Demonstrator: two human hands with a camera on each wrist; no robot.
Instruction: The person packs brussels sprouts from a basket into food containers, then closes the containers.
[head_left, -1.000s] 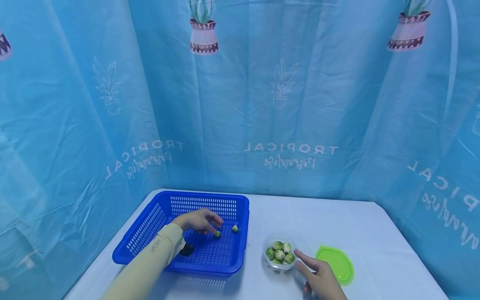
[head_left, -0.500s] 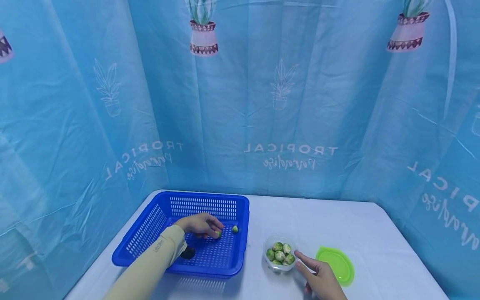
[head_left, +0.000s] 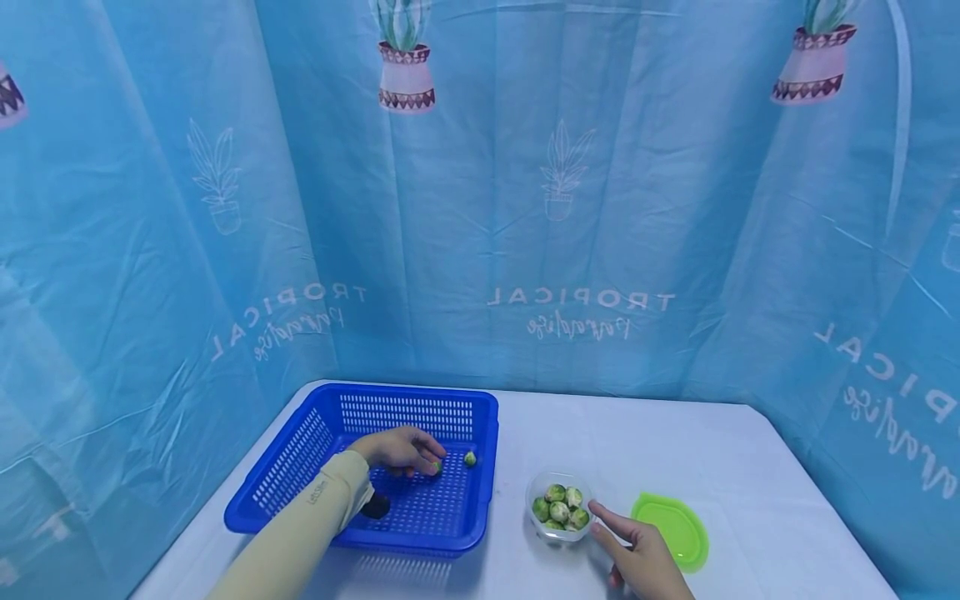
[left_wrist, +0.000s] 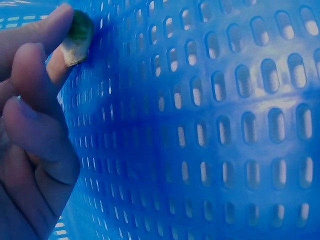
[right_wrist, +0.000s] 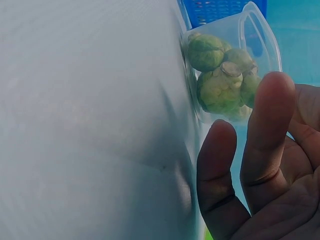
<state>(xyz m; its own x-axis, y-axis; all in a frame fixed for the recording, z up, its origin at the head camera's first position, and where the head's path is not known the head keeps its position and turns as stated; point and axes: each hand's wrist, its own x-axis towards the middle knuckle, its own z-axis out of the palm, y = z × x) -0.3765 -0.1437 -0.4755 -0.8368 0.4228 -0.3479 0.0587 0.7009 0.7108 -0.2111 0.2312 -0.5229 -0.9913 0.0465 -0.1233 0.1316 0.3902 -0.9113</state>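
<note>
My left hand [head_left: 403, 448] reaches into a blue perforated basket [head_left: 491, 433]. Between its thumb and a finger it pinches a Brussels sprout [left_wrist: 80, 37], green with a pale cut end, close to the basket floor. Another Brussels sprout [head_left: 470, 458] lies in the basket just to the right. My right hand [head_left: 643, 557] is at the right side of a clear plastic container [head_left: 536, 525], fingers loosely bent, with a fingertip at or very near the rim. Inside the container sit several Brussels sprouts [right_wrist: 220, 90].
A bright green lid [head_left: 678, 532] lies on the white-covered table [head_left: 622, 442], right of the container and partly behind the right hand. The basket stands at the table's left side. Blue printed curtains [head_left: 480, 208] surround the table at the back and sides.
My left hand's fingers have closed around the Brussels sprout they were reaching toward. My right hand and the container have stayed where they were.
</note>
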